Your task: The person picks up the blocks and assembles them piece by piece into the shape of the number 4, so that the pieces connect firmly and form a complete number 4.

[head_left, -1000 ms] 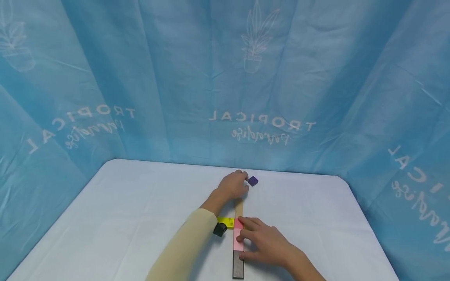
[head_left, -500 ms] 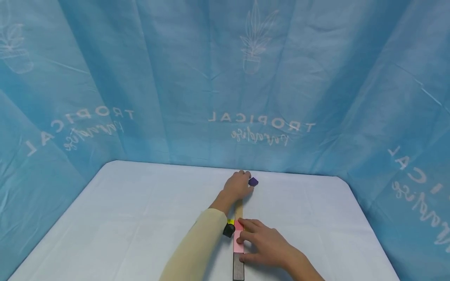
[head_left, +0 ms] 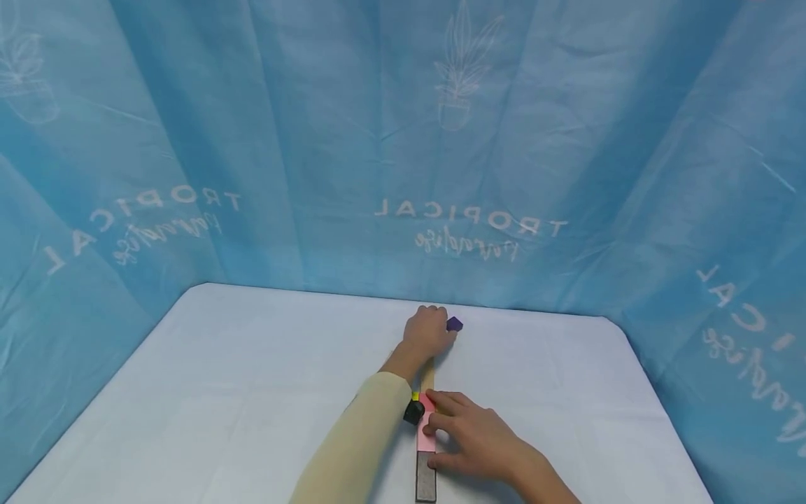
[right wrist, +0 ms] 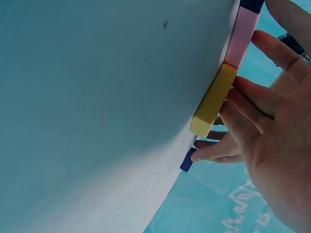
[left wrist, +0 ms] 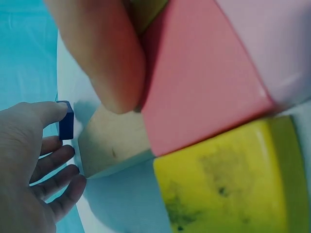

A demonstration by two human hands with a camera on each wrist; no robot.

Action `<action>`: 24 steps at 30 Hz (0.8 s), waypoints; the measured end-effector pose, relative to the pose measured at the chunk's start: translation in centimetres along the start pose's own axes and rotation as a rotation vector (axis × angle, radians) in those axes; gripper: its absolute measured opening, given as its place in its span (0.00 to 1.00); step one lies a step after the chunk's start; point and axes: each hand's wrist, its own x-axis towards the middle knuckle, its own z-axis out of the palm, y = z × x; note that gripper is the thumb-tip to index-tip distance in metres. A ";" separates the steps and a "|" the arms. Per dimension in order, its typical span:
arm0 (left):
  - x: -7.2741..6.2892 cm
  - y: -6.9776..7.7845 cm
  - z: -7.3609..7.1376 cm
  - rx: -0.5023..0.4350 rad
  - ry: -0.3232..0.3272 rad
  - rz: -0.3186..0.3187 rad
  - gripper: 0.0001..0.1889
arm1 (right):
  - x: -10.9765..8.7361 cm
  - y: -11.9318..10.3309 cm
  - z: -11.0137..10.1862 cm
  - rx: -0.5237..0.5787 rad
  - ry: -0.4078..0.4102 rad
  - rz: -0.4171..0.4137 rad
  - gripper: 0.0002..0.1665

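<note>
At the far end of the table, my left hand [head_left: 428, 332] pinches a small dark purple block [left wrist: 65, 120], its thumb against one face. A row of flat blocks runs toward me: a bare wooden one [left wrist: 116, 138], a red one [left wrist: 199, 77], a pink one [right wrist: 241, 36] and a grey one [head_left: 426, 477]. Yellow blocks [left wrist: 233, 177] flank the red one, and another yellow block [right wrist: 214, 99] shows in the right wrist view. My right hand [head_left: 481, 437] rests its fairly straight fingertips on the row. The left forearm hides part of the yellow block on its side.
A white cloth [head_left: 220, 392] covers the table. Blue printed curtains [head_left: 403, 154] rise behind it and at both sides. A black wrist camera [head_left: 413, 412] on the left wrist hangs close to the row.
My left hand has moved right to the purple block and taken hold of it; the block has turned slightly. The right hand stays in place on the row.
</note>
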 end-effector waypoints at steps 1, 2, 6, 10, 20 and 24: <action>0.0 0.0 0.0 0.001 -0.002 0.000 0.21 | 0.0 0.0 0.0 0.001 -0.004 0.002 0.19; -0.1 0.0 0.0 0.001 -0.005 0.000 0.20 | 0.0 0.0 0.0 0.005 -0.012 0.006 0.20; -0.4 -0.2 -0.2 -0.015 -0.025 -0.012 0.18 | 0.0 -0.1 0.0 0.004 -0.019 -0.001 0.20; -0.6 -0.6 -0.7 -0.055 -0.058 -0.011 0.17 | 0.2 -0.2 -0.1 -0.001 -0.021 0.008 0.20; -1.1 -2.8 -0.9 -0.048 -0.099 0.043 0.21 | 0.6 -0.4 -0.1 0.010 -0.060 0.075 0.20; -1.3 -2.9 -0.8 -0.029 -0.086 0.088 0.24 | 0.5 -0.3 -0.1 0.006 -0.059 0.067 0.20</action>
